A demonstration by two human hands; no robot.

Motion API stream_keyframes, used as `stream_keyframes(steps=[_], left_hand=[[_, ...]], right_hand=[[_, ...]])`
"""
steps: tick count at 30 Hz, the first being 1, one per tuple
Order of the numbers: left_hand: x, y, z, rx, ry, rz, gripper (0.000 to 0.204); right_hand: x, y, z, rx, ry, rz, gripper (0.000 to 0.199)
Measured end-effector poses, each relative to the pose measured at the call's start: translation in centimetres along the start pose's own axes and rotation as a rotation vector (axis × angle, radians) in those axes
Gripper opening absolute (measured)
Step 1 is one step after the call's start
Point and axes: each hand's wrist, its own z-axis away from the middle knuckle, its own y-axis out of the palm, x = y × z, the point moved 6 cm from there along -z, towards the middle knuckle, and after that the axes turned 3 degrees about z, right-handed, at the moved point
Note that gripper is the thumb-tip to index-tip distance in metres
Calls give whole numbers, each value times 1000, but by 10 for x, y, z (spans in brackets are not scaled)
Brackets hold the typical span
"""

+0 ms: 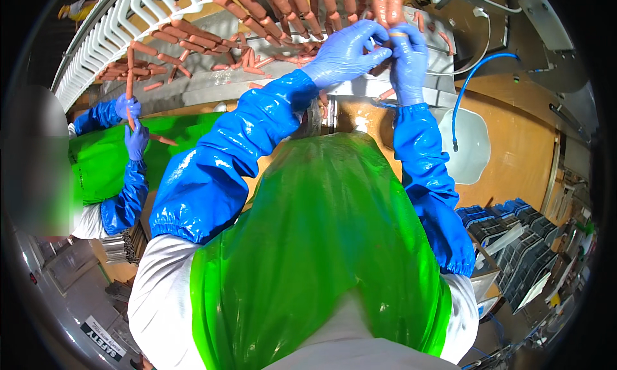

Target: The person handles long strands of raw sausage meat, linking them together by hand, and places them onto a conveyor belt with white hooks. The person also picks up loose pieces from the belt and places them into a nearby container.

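Violet-blue gloved, the right hand [409, 65] is grasping the lower end of smooth, reddish-brown linked sausages [387, 7] hanging at the far middle of the head view, while the left hand [350, 52], fingers bent, is sitting just beside it, its grip impossible to tell. Those sausages are probably feeling light, soft and slippery, so cradling near their ends is seeming safer than squeezing. Beneath, a grey metal table [360, 90] is carrying more sausages, a green-aproned co-worker [109, 164] is handling another chain at left, and dark plastic crates [524, 257] are standing near right.
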Motion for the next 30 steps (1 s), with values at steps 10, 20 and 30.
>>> stream_keyframes(steps=[10, 20, 30], left_hand=[[12, 23, -5, -235, -60, 98, 24], [195, 37, 138, -43, -847, -19, 29], [162, 27, 243, 216, -1044, -89, 16]], right_hand=[[18, -15, -2, 327, -54, 365, 19], [-164, -269, 105, -318, 665, 551, 20], [-326, -166, 26, -51, 617, 1251, 43]])
